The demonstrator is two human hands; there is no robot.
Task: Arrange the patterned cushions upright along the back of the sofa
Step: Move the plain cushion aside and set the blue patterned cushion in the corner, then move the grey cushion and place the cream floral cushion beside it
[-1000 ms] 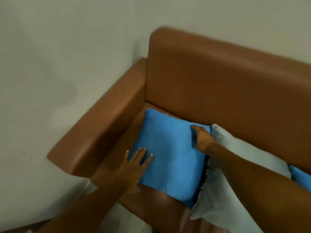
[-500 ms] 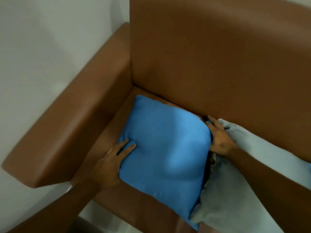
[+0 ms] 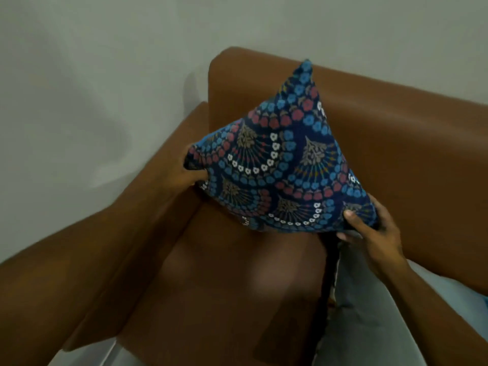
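A patterned cushion (image 3: 285, 165), dark blue with rings of blue, red and white flowers, hangs in the air above the left end of the brown sofa seat (image 3: 224, 273). It is tilted, one corner pointing up in front of the sofa back (image 3: 396, 143). My left hand (image 3: 184, 170) grips its left corner. My right hand (image 3: 369, 231) grips its lower right corner, thumb on the patterned face. The cushion's plain blue side is hidden from me.
A pale grey cushion (image 3: 364, 313) lies flat on the seat under my right forearm. The sofa's left armrest (image 3: 92, 247) runs along the left. A plain wall (image 3: 105, 62) stands behind and beside the sofa.
The cushion lay flat on the seat with its plain blue side up. Both hands have lifted it off the seat and turned it so the patterned face shows.
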